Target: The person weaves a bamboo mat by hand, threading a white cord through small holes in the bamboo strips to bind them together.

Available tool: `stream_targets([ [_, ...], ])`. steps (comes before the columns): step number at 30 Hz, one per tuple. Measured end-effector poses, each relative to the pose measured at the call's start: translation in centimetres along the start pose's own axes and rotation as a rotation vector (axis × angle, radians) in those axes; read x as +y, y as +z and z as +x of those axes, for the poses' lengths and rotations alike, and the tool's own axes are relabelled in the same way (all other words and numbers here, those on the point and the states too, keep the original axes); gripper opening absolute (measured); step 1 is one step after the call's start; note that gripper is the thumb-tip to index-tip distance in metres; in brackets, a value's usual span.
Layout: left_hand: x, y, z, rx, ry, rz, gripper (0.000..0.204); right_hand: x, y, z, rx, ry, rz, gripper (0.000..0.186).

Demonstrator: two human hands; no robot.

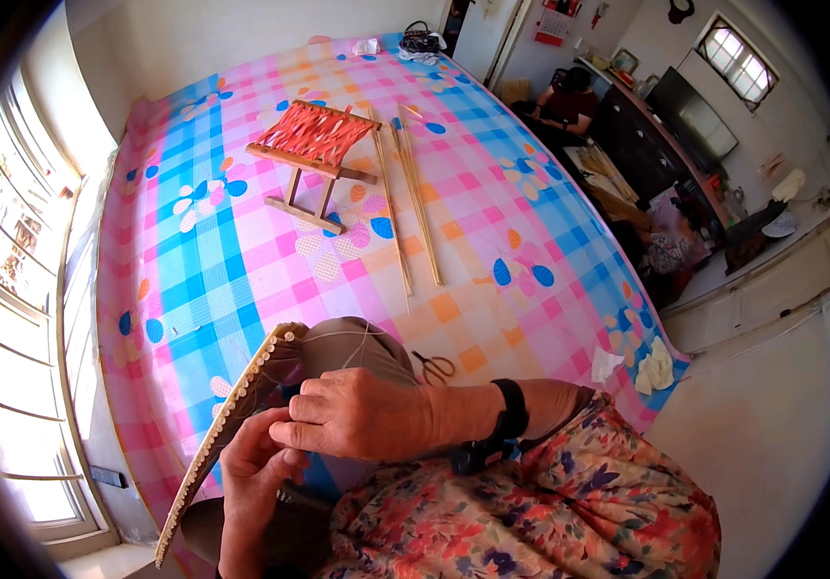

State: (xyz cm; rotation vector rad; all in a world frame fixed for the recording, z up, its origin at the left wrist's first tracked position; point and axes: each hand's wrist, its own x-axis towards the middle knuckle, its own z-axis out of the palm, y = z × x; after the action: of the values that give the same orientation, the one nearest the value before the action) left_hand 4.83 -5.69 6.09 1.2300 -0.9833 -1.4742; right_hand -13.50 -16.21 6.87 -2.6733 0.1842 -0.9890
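Observation:
My right hand (352,413), with a black strap on its wrist, reaches across from the right with its fingers curled. Its fingertips meet those of my left hand (253,471), and both hands are closed in a pinch. What lies between the fingertips is too small to tell. Beside them, leaning along my left knee, is a long curved brown piece with a pale scalloped edge (224,413). Thin pale thread (365,338) loops from its upper end over my brown-clad knee (352,352). A pair of scissors (437,367) lies just past the knee.
A checked floral sheet (309,275) spreads out before me. On it stand a wooden stool with red woven strips (317,133) and several thin sticks (413,193). Crumpled pale cloth (654,367) lies at right. Another person (565,104) sits at the back right; a barred window (14,289) is at left.

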Motion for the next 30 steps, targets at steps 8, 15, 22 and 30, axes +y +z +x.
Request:
stream_targets([
  [8, 0.3, 1.0, 0.5, 0.182, 0.120, 0.227, 0.008, 1.6, -0.3, -0.8, 0.045, 0.004, 0.063, 0.010],
  [15, 0.0, 0.3, 0.5, 0.249, 0.237, 0.187, 0.017, 1.8, -0.1, -1.1, 0.062, 0.451, 0.878, 0.019],
  [22, -0.4, 1.4, 1.1, 0.227, 0.225, 0.087, 0.020, 1.1, 1.9, -0.2, 0.297, 0.267, 0.921, 0.016],
  [30, 0.0, 1.8, 1.4, 0.168, 0.268, 0.065, 0.021, 1.3, 1.5, -0.1, 0.365, 0.210, 0.770, 0.007],
])
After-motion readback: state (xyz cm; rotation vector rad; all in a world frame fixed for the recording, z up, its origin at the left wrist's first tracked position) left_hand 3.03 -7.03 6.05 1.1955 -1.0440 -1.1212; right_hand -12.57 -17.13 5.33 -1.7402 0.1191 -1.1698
